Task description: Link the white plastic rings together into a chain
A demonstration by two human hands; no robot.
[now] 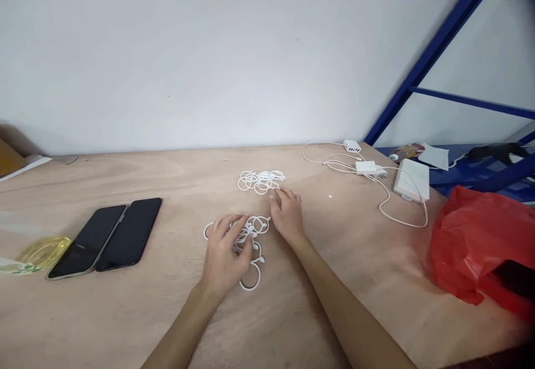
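Note:
Two loose heaps of white plastic rings with small tabs, like curtain rings, lie on the wooden tabletop (pixel 179 302). My left hand (pixel 225 255) rests over the nearer heap (pixel 251 227), its fingers curved and apart, thumb separate. It hides part of that heap, and I see nothing lifted in it. One ring (pixel 251 290) lies at the heap's near end. My right hand (pixel 288 215) is at the near right edge of the farther heap (pixel 264 178), fingers loosely bent and apart, with no ring visible in its grasp.
Left of my hands lie two dark phones (pixel 111 238) and a yellow tape roll (pixel 44 253). At the right are a white charger (pixel 366 168) with cables, a white box (pixel 412 179) and a red plastic bag (pixel 480 241). Blue metal framing (pixel 434 57) stands beyond.

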